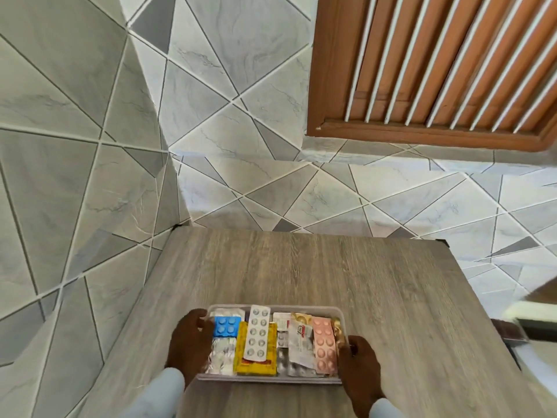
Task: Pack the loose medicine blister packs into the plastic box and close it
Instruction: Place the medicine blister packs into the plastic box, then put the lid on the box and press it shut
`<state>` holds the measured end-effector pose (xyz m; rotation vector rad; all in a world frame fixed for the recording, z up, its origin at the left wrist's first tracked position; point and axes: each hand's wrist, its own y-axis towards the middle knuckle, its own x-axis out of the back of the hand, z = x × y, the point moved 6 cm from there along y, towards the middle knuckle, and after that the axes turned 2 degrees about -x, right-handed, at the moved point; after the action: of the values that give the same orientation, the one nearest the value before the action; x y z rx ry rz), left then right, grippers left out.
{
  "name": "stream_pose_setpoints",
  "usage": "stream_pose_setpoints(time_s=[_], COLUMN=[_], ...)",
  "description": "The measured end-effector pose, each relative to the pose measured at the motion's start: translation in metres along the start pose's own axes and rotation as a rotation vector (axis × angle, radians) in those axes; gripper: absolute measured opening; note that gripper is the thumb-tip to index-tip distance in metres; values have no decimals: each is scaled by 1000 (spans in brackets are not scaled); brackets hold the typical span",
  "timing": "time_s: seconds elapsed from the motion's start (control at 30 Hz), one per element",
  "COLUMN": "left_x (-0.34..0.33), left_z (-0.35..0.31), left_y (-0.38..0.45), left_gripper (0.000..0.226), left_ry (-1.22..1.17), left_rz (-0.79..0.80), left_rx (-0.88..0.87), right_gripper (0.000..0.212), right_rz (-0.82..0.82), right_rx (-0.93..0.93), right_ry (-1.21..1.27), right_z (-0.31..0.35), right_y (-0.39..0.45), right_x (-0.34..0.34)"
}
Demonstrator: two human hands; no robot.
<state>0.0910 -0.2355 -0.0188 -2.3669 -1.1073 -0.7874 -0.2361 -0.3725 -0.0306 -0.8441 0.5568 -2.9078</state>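
Your left hand (190,342) wraps the left short wall of the clear plastic box (271,378), fingers curled over the rim by the blue blister pack (226,326). Your right hand (360,369) grips the opposite wall the same way, thumb hooked inside the rim just beside the pink blister pack (324,346). Both hands are closed on the box; neither pinches a pack. The box sits between them on the wood-grain table (331,267), near the edge closest to you.

The packs look to be all inside: between your hands lie a white blister strip (256,333) on top of a yellow pack (256,357), silver foil strips by your left palm, and a crumpled white sachet (300,342) toward your right. No loose pack shows on the table beyond your fingers, so the step in hand seems to be steadying the box for the lid.

No lid is visible, so find it before letting go. The white strip's far end reaches the far rim, and the sachet looks raised. Press both flat with your thumbs first, or the lid will likely ride up on them. Keep one hand on a wall while the other brings the lid, and seat one long edge before pressing down the other.
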Motion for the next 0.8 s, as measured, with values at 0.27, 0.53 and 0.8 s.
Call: stream_pose_setpoints(time_s=[0.27,0.53,0.8], left_x=[0,-2,-40], left_z=[6,-8,-43], left_y=[2,-2,-3], left_gripper=[25,26,20], left_ry=[-135,-228,-262], left_rz=[36,56,216], left_rx=[46,76,25], right_gripper=[34,42,38], right_rz=[-1,-100,-192], right_rx=[-155,-105,-189], right_ry=[161,105,112], right_z=[-9,-2,-19], right_y=[-5,0,50], right_x=[-13,2,86])
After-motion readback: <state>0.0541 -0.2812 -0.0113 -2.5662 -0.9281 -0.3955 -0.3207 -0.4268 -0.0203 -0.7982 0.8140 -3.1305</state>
